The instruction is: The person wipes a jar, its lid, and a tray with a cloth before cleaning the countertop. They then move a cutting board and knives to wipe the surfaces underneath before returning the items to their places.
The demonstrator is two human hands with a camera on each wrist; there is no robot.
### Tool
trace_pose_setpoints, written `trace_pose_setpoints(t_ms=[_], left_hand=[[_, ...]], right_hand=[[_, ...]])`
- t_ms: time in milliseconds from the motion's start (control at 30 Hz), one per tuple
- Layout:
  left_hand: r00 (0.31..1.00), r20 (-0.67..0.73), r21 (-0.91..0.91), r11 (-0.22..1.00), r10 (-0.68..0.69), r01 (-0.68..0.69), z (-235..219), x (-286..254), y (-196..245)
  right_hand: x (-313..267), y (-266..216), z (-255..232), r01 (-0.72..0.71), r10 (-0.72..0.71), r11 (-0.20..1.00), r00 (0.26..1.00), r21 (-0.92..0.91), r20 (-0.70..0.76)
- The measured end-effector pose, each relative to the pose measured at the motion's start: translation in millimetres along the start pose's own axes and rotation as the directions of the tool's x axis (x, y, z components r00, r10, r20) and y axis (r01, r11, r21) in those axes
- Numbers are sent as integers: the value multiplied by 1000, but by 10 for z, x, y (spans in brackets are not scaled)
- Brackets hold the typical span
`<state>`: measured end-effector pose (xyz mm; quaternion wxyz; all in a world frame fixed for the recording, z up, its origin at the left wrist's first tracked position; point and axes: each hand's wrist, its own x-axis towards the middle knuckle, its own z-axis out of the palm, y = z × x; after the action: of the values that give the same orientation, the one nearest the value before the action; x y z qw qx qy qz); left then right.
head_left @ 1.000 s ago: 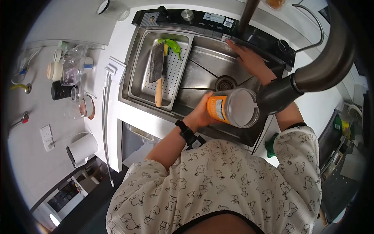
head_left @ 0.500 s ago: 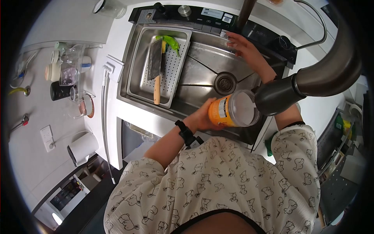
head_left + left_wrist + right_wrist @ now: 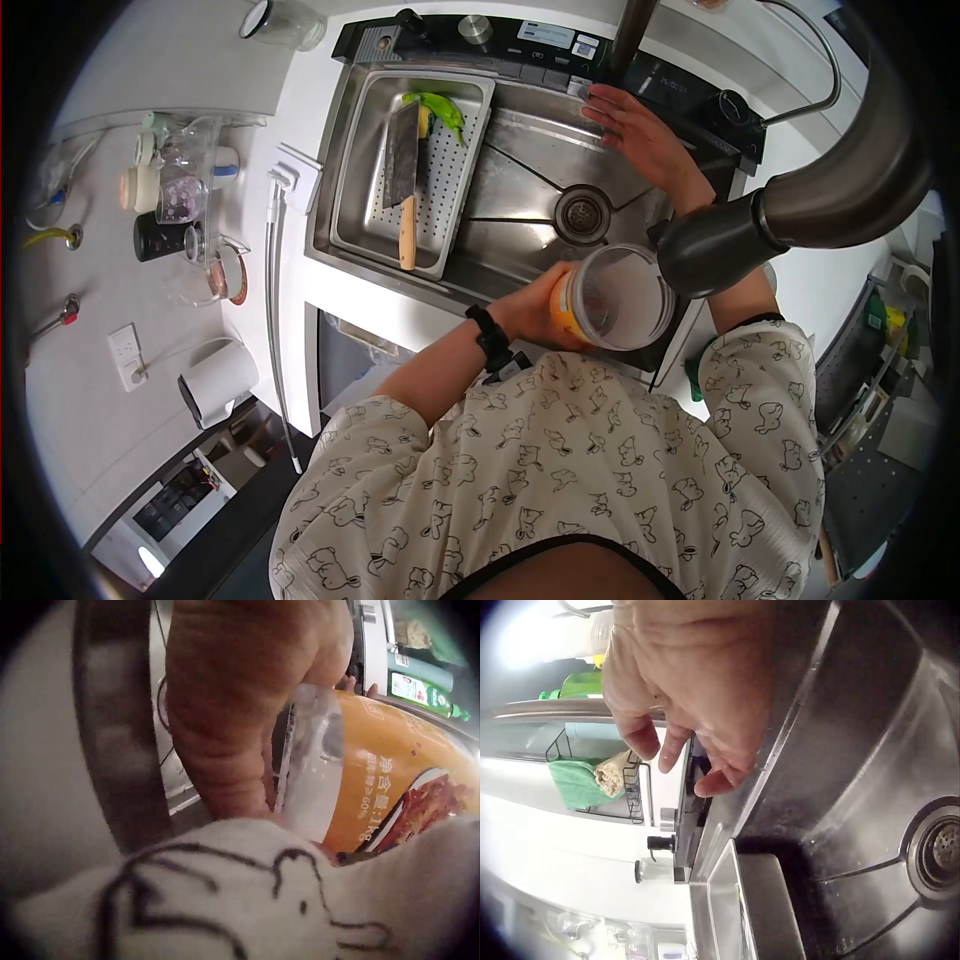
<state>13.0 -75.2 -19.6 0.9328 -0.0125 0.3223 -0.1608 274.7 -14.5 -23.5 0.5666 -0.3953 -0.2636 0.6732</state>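
Observation:
In the head view my left hand (image 3: pixel 540 312) grips a clear plastic jar (image 3: pixel 632 300) over the near right part of the sink. Its wide mouth faces up toward the camera, and no lid is on it. The left wrist view shows the orange label (image 3: pixel 405 772) with a food picture. My right hand (image 3: pixel 648 145) hovers at the sink's back edge, fingers loosely extended and holding nothing, close to a small metal key (image 3: pixel 579 88) on the black control panel (image 3: pixel 545 50). The dark faucet head (image 3: pixel 715 245) overlaps the jar's right rim in this view.
A perforated steel tray (image 3: pixel 455 195) sits in the left of the steel sink (image 3: pixel 520 150). On it lie a cleaver (image 3: pixel 402 165) with a wooden handle and green peppers (image 3: pixel 440 108). The drain (image 3: pixel 582 214) is near the middle. A squeegee (image 3: pixel 285 180) lies on the left counter.
The jar has come slightly nearer my body and turned, so its mouth faces the camera more. My right hand's fingers have drawn back from the key at the panel.

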Motion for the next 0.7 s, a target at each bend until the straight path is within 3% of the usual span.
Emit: trace_pose_setpoints(t_ms=[200, 267, 400, 467, 500, 533, 600, 633, 667, 700], left_hand=[[997, -31, 115, 991, 69, -65, -58, 234, 204], [999, -44, -13, 1000, 18, -19, -8, 187, 279], [999, 20, -40, 998, 39, -38, -129, 190, 302], [985, -45, 97, 982, 167, -163, -175, 90, 341], [984, -37, 98, 981, 173, -168, -207, 41, 352], [964, -47, 138, 957, 263, -255, -249, -6, 372], [917, -49, 168, 909, 395, -383, -355, -109, 413], [912, -42, 157, 904, 408, -398, -403, -146, 439], [898, -37, 220, 880, 438, -420, -453, -181, 466], [885, -33, 284, 853, 465, -438, -490, -209, 478]], right_hand=[[39, 64, -63, 26, -25, 978, 1000, 209, -5], [36, 31, -51, 54, -92, 916, 993, 398, 79], [-71, -99, 6, 95, -133, 924, 988, 371, 77], [-281, -242, 2, 156, -151, 985, 986, 72, -69], [-432, -276, -136, 103, -130, 974, 983, -201, -127], [-614, -328, -307, 29, -127, 889, 974, -458, -185], [-1159, -375, -328, 125, -306, 650, 946, -750, -108], [-1467, -470, -53, -72, -156, 666, 960, -743, -233], [-1661, -547, 380, -135, -64, 731, 962, -669, -264], [-1779, -453, 581, -156, 83, 782, 986, -604, -147]])
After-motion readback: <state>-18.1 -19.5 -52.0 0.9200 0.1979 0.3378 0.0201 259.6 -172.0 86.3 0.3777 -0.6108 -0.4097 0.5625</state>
